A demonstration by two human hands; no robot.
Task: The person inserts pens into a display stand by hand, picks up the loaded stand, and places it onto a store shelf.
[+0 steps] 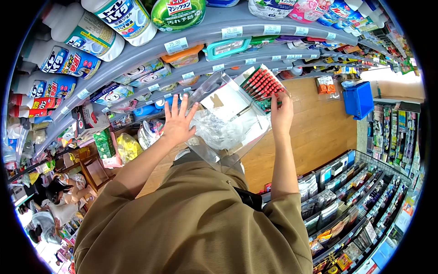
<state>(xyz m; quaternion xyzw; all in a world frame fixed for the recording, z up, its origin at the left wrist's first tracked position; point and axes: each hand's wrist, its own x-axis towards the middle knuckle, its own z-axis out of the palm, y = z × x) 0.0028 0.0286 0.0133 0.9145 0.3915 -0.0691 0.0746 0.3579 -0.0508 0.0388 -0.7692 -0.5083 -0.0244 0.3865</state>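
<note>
In front of me is a clear plastic box, tilted, with crumpled clear plastic wrap and a white card or sheet inside. My left hand is open, its fingers spread, beside the box's left edge; whether the palm presses on it I cannot tell. At the box's far right corner stands a pack of red-tipped sticks, packed in tight rows and possibly pens. My right hand has its fingers bent and closed at the near right edge of this pack.
Curved grey shelves with cleaning bottles and price tags run across the front. A blue bin stands on the wooden floor at right. Wire racks of packaged goods fill the lower right. Other people are at lower left.
</note>
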